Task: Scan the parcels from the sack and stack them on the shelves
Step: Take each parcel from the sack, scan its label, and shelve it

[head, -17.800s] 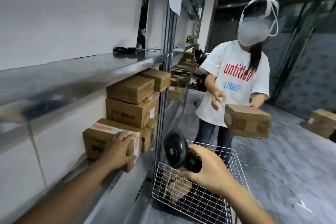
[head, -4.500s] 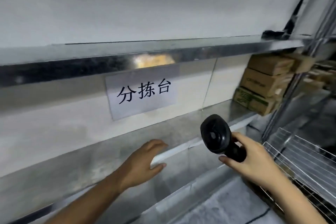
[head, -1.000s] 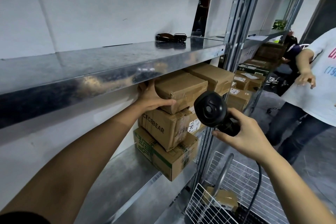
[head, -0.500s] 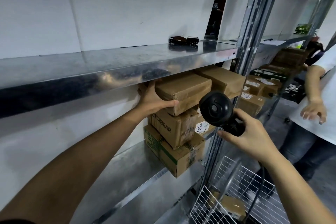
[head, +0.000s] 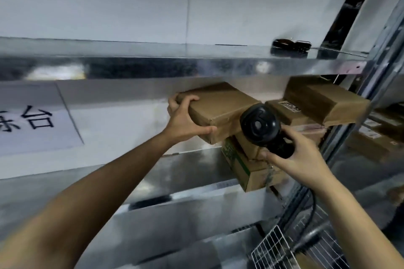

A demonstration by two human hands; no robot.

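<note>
My left hand (head: 185, 121) grips the left end of a brown cardboard parcel (head: 220, 108) lying on top of a stack of parcels on the metal shelf (head: 175, 183). My right hand (head: 299, 159) holds a black barcode scanner (head: 260, 126) by its handle, its round head in front of the stack. Below the top parcel sits a box with green print (head: 242, 166). Another brown parcel (head: 323, 100) lies to the right, just under the upper shelf (head: 153, 65).
A white paper sign with black characters (head: 28, 120) hangs on the wall at left. A small dark object (head: 290, 46) rests on the upper shelf. A white wire basket (head: 288, 249) stands at the lower right. More parcels (head: 371, 137) fill the neighbouring rack.
The view has swung left, so the other person is out of sight and the wall sign shows. My left hand still holds the top parcel; the scanner sits closer to the stack.
</note>
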